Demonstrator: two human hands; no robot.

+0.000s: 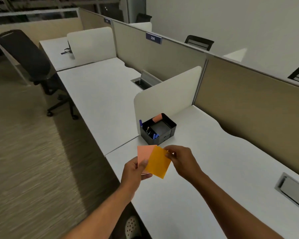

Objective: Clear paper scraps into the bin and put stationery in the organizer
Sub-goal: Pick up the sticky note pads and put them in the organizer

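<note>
My left hand [134, 171] pinches a pink square of paper [144, 153] by its lower edge, above the near left corner of the white desk [205, 161]. My right hand [181, 160] grips the top right corner of an orange square of paper [158, 163] that overlaps the pink one. Just behind both papers stands a black desk organizer [160, 129]. Blue pens [140, 123] stick up in its left compartment and a pink note [157, 117] leans in its back. No bin is in view.
A cream divider panel [167, 90] rises right behind the organizer. Tan partition walls run along the desk's far side. A cable hatch [293, 190] sits at the right. A black office chair [29, 57] stands on the carpet to the left. A perforated white shoe [131, 226] shows below.
</note>
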